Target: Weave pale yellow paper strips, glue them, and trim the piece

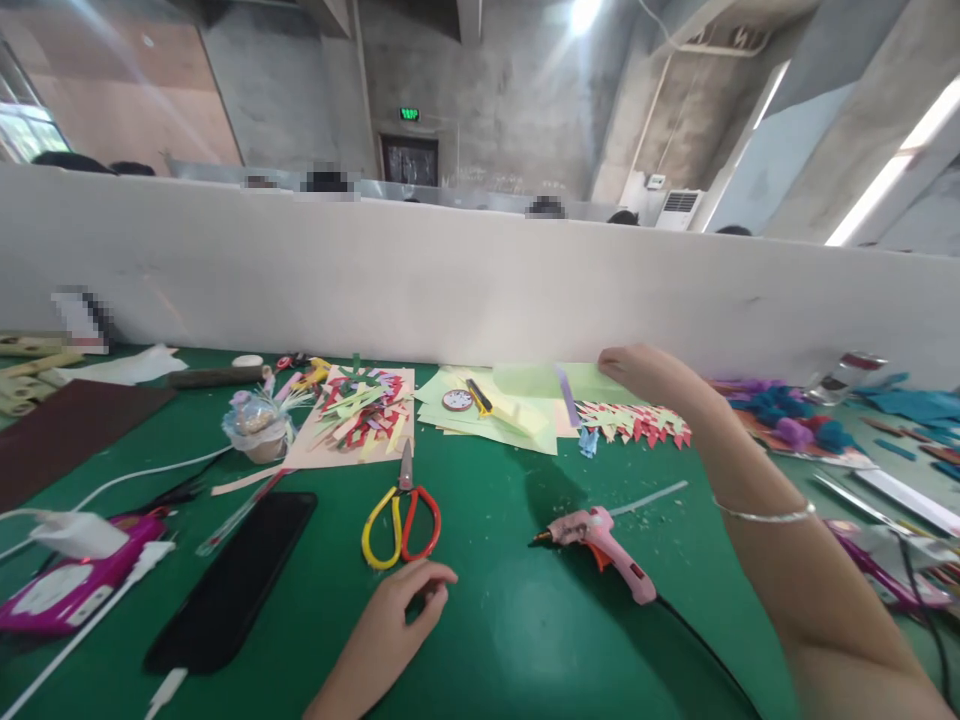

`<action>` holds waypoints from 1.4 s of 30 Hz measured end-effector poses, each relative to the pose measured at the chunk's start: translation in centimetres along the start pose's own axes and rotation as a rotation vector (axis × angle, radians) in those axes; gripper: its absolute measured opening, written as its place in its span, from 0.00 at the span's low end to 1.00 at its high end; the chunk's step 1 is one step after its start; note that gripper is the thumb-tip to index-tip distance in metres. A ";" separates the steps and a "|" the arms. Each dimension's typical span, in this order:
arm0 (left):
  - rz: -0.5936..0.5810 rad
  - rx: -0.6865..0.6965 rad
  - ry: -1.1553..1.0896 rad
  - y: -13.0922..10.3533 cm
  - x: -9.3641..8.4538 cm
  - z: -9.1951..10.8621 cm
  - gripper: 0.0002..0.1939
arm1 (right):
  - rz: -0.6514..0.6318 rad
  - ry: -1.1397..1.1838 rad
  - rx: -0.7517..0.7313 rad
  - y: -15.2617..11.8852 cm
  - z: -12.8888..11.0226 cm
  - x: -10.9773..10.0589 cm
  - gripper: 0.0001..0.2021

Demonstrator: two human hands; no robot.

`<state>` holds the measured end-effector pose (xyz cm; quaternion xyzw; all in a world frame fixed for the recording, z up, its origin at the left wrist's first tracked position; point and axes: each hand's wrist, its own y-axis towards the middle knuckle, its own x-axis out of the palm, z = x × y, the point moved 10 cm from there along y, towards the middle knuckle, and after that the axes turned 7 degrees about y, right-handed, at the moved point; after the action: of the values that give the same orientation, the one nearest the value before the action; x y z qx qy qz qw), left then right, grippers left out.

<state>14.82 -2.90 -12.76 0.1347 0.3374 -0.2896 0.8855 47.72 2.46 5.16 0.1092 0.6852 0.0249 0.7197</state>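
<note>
My left hand [401, 615] rests low over the green table, fingers loosely curled, thumb apart from the forefinger, holding nothing visible. Just beyond it lie scissors [405, 500] with one yellow and one red handle. My right hand [641, 368] reaches far forward, its bent fingers closed at the right end of a light green paper sheet [540, 380]; the fingertips are partly hidden. Below that hand is a strip of red and pale green cut paper pieces [637, 424]. A pink glue gun [600, 540] with a clear glue stick lies between my arms.
A white partition [450, 280] closes off the table's back. Paper scraps [364, 410] lie on a pink sheet, near a wrapped bouquet [259, 425]. A black phone [232, 585] and magenta power strip [90, 575] sit left; a can [847, 375] stands right. The glue gun's cable [705, 650] runs toward me.
</note>
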 end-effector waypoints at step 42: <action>0.674 -0.147 0.130 19.1 -24.2 -4.4 0.08 | 0.184 0.632 -0.415 -18.7 -23.5 11.8 0.04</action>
<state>9.43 24.41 1.16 0.1925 0.3494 0.0530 0.9155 23.03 -10.72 -10.88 0.0091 0.8409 0.2600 0.4745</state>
